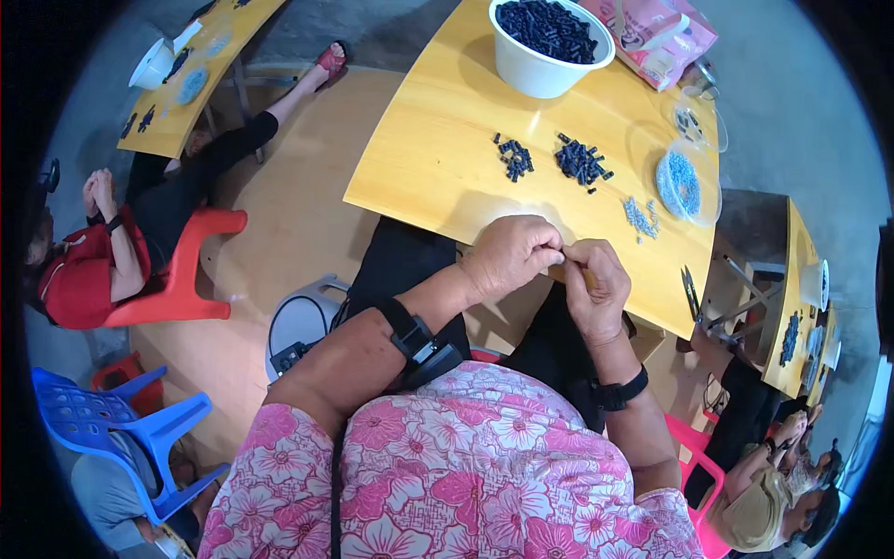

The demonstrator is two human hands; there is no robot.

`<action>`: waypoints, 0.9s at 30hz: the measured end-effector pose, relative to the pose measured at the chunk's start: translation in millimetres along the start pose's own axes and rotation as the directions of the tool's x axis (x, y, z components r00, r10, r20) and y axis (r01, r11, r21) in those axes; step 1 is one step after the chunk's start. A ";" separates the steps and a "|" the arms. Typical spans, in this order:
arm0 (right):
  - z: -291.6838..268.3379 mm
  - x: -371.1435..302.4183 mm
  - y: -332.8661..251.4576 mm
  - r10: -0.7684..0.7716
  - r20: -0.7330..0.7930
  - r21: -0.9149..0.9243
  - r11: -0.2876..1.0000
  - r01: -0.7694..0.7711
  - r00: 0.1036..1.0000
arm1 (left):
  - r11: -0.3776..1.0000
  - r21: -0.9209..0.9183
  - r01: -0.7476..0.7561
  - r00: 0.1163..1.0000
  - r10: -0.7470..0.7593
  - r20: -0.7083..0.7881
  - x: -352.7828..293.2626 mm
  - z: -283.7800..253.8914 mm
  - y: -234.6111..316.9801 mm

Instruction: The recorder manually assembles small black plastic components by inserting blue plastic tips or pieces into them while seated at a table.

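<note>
My left hand (pixel 515 253) and my right hand (pixel 599 282) meet just off the near edge of the yellow table (pixel 438 140). Both are closed, thumbs against fingertips, pinching at the same spot. Whatever lies between them is too small and covered to make out. Beyond them on the tabletop lie a small heap of short black cylindrical pieces (pixel 515 160) and a larger heap of black pieces (pixel 582 164). Right of these is a scatter of tiny pale translucent pieces (pixel 641 220). A round clear tub (pixel 715 200) holds many more bluish ones.
A white bucket (pixel 540 82) full of black pieces stands at the far side, beside a pink bag (pixel 656 42). Black-handled snips (pixel 690 293) rest at the right edge. Other people sit left and right at similar tables. A blue chair (pixel 140 419) stands at lower left.
</note>
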State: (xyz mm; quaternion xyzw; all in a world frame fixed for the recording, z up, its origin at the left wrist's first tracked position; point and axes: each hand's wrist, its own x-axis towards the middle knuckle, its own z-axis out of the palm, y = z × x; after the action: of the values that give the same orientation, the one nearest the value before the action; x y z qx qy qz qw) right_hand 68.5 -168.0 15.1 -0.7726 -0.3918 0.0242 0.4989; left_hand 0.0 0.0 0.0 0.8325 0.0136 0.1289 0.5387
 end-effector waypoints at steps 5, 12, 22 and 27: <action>-6.3 13.8 -0.1 0.169 0.013 0.100 0.980 -0.169 0.986 | 0.998 -0.033 -0.048 0.998 0.046 -0.045 0.3 -1.1 -1.2; -3.9 53.7 4.6 0.095 -0.026 -0.144 0.985 -0.098 0.995 | 0.982 0.140 -0.124 0.991 0.131 -0.040 -2.1 -11.0 -0.8; 38.6 100.5 12.9 0.147 0.003 -0.091 0.985 -0.146 0.989 | 0.986 0.158 -0.060 0.996 0.070 -0.058 -3.8 -26.6 -9.6; 51.1 105.6 12.4 0.147 0.020 -0.214 0.967 -0.139 0.989 | 0.992 0.104 -0.066 0.995 0.073 -0.064 -2.7 -26.9 -10.4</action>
State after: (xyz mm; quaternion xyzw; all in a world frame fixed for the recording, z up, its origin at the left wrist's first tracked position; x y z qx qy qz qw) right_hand 126.8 -65.5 17.0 -0.8470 -0.3444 0.0321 0.4037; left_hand -7.6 27.9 0.5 0.8540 0.0091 0.1748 0.4900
